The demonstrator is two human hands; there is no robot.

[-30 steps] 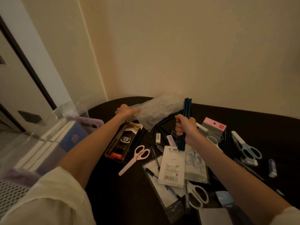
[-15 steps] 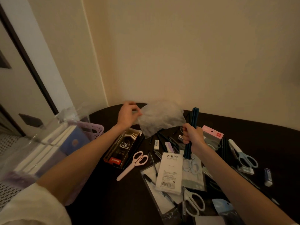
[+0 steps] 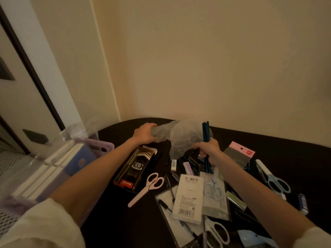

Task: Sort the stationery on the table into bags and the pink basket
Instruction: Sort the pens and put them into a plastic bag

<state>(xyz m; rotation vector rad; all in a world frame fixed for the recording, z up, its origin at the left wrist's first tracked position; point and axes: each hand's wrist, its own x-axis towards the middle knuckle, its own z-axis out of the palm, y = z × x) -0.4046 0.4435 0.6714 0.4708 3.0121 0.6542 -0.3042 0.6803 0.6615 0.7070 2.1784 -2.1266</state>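
Dark table (image 3: 125, 228). Pink basket (image 3: 105, 146) at 9 o'clock, holding notebooks. Clear bag (image 3: 180, 138) at 12 o'clock, held above the table.

Left hand (image 3: 144, 134): fingers curled round the bag's end. Right hand (image 3: 208, 151): fist closed on an upright pen bundle (image 3: 206, 140), thumb side touching the bag.

Risk: the limp bag mouth may collapse, so pens catch or spill.

Count: scissors, four loose, one more packaged; erasers, about four. Pens in bundle: cannot tell.

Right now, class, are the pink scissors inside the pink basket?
No, the pink scissors lie on the table, outside the pink basket.
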